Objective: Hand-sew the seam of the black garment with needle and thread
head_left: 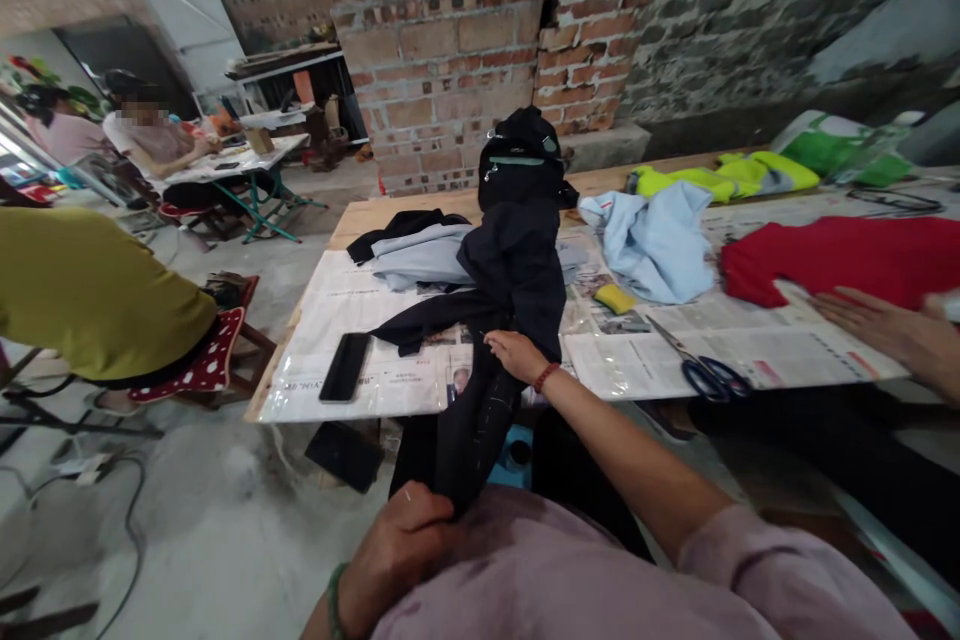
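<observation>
Dark cloth, a garment [525, 260], lies bunched on the table, and a long part of it hangs over the front edge to my lap. A broken line of white stitches runs down that part. My left hand [405, 540], with a green bracelet, is closed on the cloth's lower end near my lap. Higher up, at the table edge, my right hand [517, 357] pinches its fingers together over the cloth. A thin pale tip shows at those fingers, too small to name. A black phone [345, 367] lies left of the garment.
Dark-handled scissors [705, 370], a yellow sponge [615, 298] and light blue cloth [656, 240] lie to the right on the newspaper-covered table [300, 320]. Another person's hand [877, 325] rests near red cloth [832, 260]. A black bag [521, 160] stands behind. A person sits at left.
</observation>
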A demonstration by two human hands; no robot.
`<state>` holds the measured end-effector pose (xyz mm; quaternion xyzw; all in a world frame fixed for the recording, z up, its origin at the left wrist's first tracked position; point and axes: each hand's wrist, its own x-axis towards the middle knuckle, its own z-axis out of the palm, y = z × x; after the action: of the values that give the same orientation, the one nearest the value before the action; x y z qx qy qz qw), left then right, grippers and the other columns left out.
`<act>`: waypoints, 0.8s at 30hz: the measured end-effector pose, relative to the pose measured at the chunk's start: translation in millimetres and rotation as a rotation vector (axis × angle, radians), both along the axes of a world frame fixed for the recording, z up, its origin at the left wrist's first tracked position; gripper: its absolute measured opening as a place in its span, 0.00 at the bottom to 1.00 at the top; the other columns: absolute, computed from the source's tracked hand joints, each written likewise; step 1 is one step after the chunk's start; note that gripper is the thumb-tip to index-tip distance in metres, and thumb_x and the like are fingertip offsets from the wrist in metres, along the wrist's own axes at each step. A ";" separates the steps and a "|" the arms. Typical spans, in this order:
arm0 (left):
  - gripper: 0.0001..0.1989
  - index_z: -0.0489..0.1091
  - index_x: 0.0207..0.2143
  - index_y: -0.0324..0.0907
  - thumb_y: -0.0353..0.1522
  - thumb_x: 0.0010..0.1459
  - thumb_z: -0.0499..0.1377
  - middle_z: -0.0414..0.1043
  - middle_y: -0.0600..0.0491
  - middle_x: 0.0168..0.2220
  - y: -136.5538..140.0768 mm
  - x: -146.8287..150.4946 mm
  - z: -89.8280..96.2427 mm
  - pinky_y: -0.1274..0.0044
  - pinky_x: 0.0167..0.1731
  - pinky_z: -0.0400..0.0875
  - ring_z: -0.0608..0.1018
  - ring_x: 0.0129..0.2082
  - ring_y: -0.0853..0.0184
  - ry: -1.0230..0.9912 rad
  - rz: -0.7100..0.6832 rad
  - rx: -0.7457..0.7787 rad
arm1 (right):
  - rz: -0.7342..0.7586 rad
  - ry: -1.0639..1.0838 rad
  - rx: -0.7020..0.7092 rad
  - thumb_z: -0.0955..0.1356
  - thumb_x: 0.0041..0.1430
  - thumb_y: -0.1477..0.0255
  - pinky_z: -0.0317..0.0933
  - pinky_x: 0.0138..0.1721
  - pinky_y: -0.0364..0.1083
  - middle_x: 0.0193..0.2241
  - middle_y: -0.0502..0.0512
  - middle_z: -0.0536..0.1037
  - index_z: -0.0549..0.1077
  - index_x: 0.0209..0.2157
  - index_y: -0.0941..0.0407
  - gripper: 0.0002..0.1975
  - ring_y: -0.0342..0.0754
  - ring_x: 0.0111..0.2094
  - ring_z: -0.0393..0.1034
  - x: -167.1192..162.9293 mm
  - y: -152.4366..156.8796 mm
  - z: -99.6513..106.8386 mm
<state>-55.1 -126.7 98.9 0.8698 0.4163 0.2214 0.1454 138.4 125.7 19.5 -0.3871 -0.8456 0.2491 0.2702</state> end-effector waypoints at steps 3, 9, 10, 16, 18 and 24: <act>0.15 0.67 0.45 0.50 0.30 0.57 0.50 0.70 0.50 0.37 -6.1 0.3 7.3 0.78 0.35 0.65 0.70 0.35 0.68 -0.012 -0.071 -0.125 | 0.051 -0.082 -0.056 0.58 0.55 0.73 0.59 0.37 0.44 0.32 0.53 0.75 0.71 0.33 0.54 0.11 0.46 0.33 0.68 7.5 11.2 -9.2; 0.17 0.65 0.47 0.47 0.30 0.55 0.50 0.68 0.49 0.41 12.1 -17.1 -14.7 0.78 0.39 0.66 0.71 0.39 0.68 -0.256 0.318 -0.330 | -0.319 0.184 0.141 0.55 0.58 0.68 0.59 0.39 0.44 0.34 0.55 0.74 0.69 0.38 0.56 0.14 0.46 0.35 0.68 58.7 23.3 20.7; 0.17 0.65 0.47 0.47 0.31 0.53 0.53 0.68 0.50 0.41 23.8 -22.9 -16.2 0.76 0.41 0.65 0.70 0.40 0.67 -0.300 0.404 -0.352 | -0.367 0.209 0.178 0.55 0.58 0.67 0.59 0.38 0.44 0.34 0.55 0.74 0.68 0.38 0.56 0.15 0.46 0.35 0.68 65.0 27.1 34.1; 0.18 0.69 0.39 0.40 0.35 0.43 0.61 0.69 0.52 0.34 127.1 -51.3 29.4 0.79 0.33 0.65 0.70 0.34 0.68 -0.763 0.653 -0.335 | -0.462 0.267 0.368 0.56 0.57 0.67 0.59 0.39 0.46 0.35 0.56 0.74 0.69 0.38 0.58 0.15 0.48 0.36 0.67 87.8 58.4 120.5; 0.21 0.69 0.39 0.39 0.36 0.41 0.62 0.69 0.52 0.30 156.8 -53.9 54.0 0.80 0.29 0.64 0.70 0.30 0.70 -0.963 0.633 -0.330 | -0.479 0.283 0.395 0.56 0.56 0.67 0.59 0.38 0.46 0.34 0.56 0.74 0.69 0.37 0.58 0.15 0.48 0.35 0.67 93.2 66.1 141.2; 0.18 0.70 0.34 0.37 0.35 0.38 0.63 0.69 0.55 0.27 191.5 -53.4 84.1 0.81 0.27 0.62 0.68 0.26 0.73 -1.090 0.590 -0.217 | -0.544 0.377 0.419 0.57 0.55 0.66 0.59 0.36 0.45 0.32 0.56 0.74 0.69 0.37 0.58 0.15 0.47 0.32 0.67 104.2 65.4 156.8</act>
<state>-108.5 64.8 183.0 0.4607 0.5248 0.6205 0.3569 242.6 191.1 176.3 -0.4812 -0.6802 0.0568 0.5501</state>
